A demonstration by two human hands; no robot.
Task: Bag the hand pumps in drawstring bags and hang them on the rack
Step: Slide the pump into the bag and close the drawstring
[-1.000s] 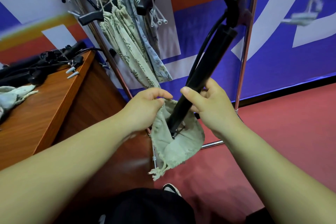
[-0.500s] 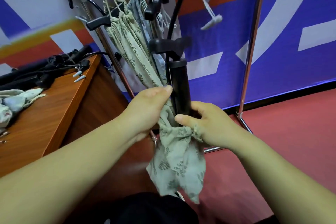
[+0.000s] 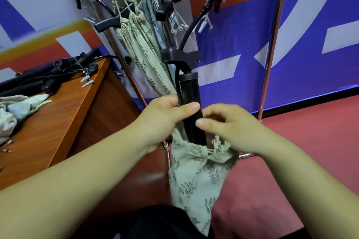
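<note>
A black hand pump point(image 3: 190, 93) stands upright with its lower end inside a leaf-print drawstring bag point(image 3: 196, 178). Its T-handle and black hose rise above the bag, the hose head up near the top. My left hand point(image 3: 165, 116) grips the pump barrel and the bag's left edge. My right hand point(image 3: 227, 124) holds the barrel from the right, just above the bag's tasselled drawstring point(image 3: 218, 146). Several bagged pumps point(image 3: 143, 44) hang on the metal rack point(image 3: 124, 60) behind.
A wooden table point(image 3: 64, 118) at the left carries more black pumps point(image 3: 48, 75) and loose cloth bags point(image 3: 17, 108). A chrome rack post point(image 3: 270, 44) stands at the right before a blue and orange banner. Red floor lies below.
The pump went from tilted with only its tip in the bunched bag to upright, with the bag now hanging full length below. Both hands have shifted grip on the barrel.
</note>
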